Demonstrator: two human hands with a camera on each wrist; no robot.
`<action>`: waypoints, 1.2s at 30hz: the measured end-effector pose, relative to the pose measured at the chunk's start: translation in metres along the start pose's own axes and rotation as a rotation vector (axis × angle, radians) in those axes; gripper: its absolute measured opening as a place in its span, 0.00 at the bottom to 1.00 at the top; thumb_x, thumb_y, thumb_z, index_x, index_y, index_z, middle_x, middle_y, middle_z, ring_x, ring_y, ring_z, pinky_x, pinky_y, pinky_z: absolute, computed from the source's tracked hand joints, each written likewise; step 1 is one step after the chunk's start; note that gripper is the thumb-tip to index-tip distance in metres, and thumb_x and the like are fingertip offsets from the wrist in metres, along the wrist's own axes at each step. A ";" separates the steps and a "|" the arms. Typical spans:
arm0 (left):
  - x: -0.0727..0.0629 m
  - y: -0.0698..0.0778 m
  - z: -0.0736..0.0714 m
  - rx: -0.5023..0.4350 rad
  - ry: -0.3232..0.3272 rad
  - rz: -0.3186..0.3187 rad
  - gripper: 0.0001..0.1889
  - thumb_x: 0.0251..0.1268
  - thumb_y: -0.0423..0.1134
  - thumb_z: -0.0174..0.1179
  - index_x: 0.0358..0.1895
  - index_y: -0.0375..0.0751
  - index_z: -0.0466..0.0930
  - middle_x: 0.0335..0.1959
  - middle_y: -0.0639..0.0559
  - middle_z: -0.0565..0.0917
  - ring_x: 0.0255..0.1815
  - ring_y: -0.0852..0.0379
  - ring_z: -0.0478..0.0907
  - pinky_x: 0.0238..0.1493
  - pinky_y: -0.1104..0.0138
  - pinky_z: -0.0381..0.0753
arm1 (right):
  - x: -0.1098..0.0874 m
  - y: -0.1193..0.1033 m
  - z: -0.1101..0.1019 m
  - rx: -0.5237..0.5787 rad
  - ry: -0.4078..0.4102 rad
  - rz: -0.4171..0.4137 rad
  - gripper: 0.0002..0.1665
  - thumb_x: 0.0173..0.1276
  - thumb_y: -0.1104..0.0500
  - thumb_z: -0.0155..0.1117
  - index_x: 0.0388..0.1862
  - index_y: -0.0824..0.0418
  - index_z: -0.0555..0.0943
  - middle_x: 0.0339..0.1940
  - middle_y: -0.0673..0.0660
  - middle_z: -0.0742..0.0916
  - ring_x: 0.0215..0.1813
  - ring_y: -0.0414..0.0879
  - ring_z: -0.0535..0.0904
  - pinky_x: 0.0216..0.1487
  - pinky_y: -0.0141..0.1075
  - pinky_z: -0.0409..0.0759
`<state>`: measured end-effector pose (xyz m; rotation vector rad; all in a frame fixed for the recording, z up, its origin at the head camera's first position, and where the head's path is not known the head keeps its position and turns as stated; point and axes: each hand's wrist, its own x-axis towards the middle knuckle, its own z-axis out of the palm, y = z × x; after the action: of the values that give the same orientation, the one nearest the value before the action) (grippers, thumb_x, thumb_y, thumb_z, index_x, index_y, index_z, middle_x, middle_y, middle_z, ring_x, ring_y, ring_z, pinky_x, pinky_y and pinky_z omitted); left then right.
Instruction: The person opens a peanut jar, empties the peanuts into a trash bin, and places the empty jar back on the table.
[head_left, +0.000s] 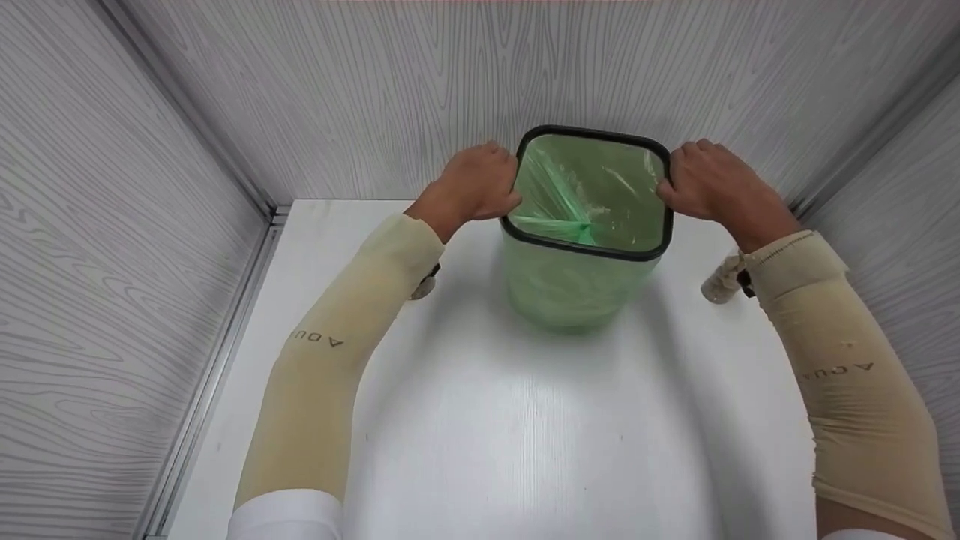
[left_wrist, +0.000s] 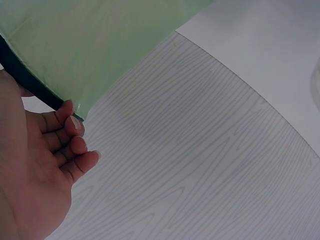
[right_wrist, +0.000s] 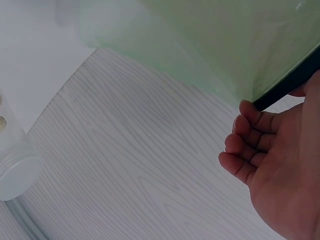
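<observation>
White worktop extends nearest me, green bin over its far part; base contact unclear. Clear jar: right of bin. My left hand is curled around the bin's black rim at left, my right hand likewise at right. Wood-grained wall behind bin.

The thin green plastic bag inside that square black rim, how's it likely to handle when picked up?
The green plastic bag will probably be floppy, since it creases and bunches. It's likely light, looking thin and see-through. Shiny highlights hint it may feel slippery.
</observation>
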<state>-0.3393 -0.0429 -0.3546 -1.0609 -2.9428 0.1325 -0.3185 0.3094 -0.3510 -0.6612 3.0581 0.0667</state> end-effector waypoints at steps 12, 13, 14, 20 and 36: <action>-0.015 -0.001 -0.001 0.046 -0.059 -0.024 0.24 0.71 0.45 0.40 0.49 0.28 0.79 0.51 0.36 0.84 0.58 0.39 0.79 0.62 0.50 0.80 | 0.004 -0.012 0.005 0.002 0.038 -0.014 0.17 0.68 0.57 0.40 0.26 0.68 0.68 0.28 0.65 0.75 0.34 0.60 0.72 0.43 0.54 0.71; -0.017 -0.002 0.000 0.043 -0.058 -0.025 0.24 0.72 0.45 0.40 0.49 0.29 0.79 0.51 0.36 0.84 0.58 0.40 0.79 0.62 0.51 0.80 | 0.004 -0.013 0.005 0.003 0.039 -0.014 0.17 0.68 0.56 0.40 0.26 0.68 0.68 0.28 0.65 0.75 0.34 0.60 0.72 0.43 0.54 0.71; -0.019 -0.002 0.001 0.034 -0.050 -0.025 0.23 0.72 0.45 0.40 0.48 0.29 0.80 0.50 0.36 0.84 0.56 0.39 0.79 0.61 0.51 0.80 | 0.004 -0.014 0.005 -0.001 0.042 -0.017 0.18 0.69 0.56 0.40 0.26 0.68 0.68 0.29 0.65 0.75 0.35 0.60 0.72 0.43 0.54 0.71; -0.029 -0.003 0.006 0.026 0.011 -0.001 0.21 0.74 0.41 0.37 0.39 0.30 0.79 0.42 0.35 0.84 0.50 0.38 0.80 0.56 0.51 0.81 | 0.003 -0.019 0.007 -0.008 0.054 -0.030 0.17 0.69 0.56 0.40 0.26 0.68 0.68 0.27 0.63 0.74 0.33 0.57 0.69 0.39 0.50 0.68; -0.054 -0.010 0.015 -0.065 0.030 -0.001 0.19 0.71 0.44 0.39 0.33 0.33 0.75 0.37 0.37 0.81 0.44 0.41 0.77 0.52 0.51 0.78 | 0.003 -0.032 0.011 0.016 0.049 -0.073 0.18 0.71 0.55 0.41 0.28 0.67 0.69 0.29 0.63 0.76 0.36 0.58 0.71 0.42 0.51 0.70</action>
<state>-0.3043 -0.0863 -0.3681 -1.0590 -2.9401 0.0213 -0.3081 0.2790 -0.3637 -0.7836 3.0740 0.0261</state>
